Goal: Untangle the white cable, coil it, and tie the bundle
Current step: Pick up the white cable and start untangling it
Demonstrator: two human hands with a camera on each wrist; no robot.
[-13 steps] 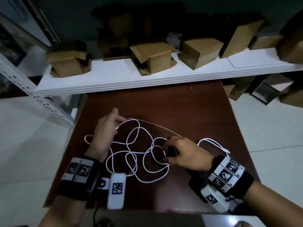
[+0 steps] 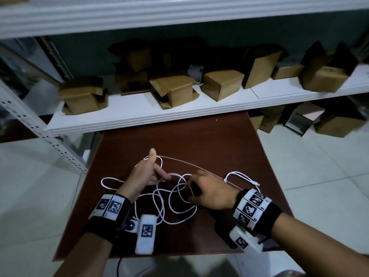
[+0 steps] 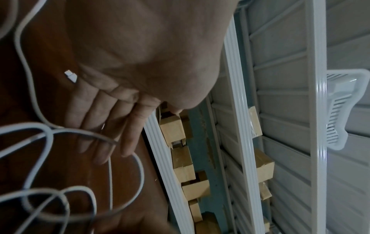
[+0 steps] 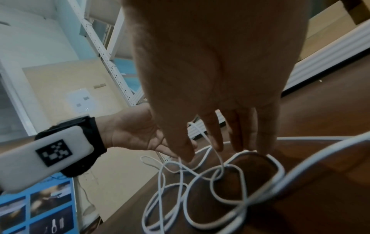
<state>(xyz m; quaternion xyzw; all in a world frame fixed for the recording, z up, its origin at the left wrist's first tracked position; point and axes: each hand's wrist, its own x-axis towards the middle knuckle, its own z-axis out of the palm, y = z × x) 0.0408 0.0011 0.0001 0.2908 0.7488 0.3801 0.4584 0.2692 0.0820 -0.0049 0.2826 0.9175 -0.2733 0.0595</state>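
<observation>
The white cable (image 2: 173, 174) lies in tangled loops on the brown table (image 2: 199, 140), its plug (image 2: 256, 183) at the right. My left hand (image 2: 147, 174) hovers over the loops' left side, thumb up and fingers stretched toward the right hand. In the left wrist view a strand of cable (image 3: 143, 171) crosses those straight fingers (image 3: 128, 134), and a white plug (image 3: 71, 76) shows beside the palm. My right hand (image 2: 211, 193) is over the middle of the tangle. Its fingertips (image 4: 238, 147) point down onto the cable (image 4: 159, 177), thumb and index apart.
A thin beige strand (image 2: 189, 163) arcs across the table behind both hands. A white shelf (image 2: 139, 114) with several cardboard boxes (image 2: 221, 83) runs along the table's far edge. More boxes sit on the tiled floor at right (image 2: 337, 124).
My left hand has left the far loop; its fingers have straightened and swung right toward the right hand, thumb raised. The right hand stays on the tangle. The head view has tilted up.
</observation>
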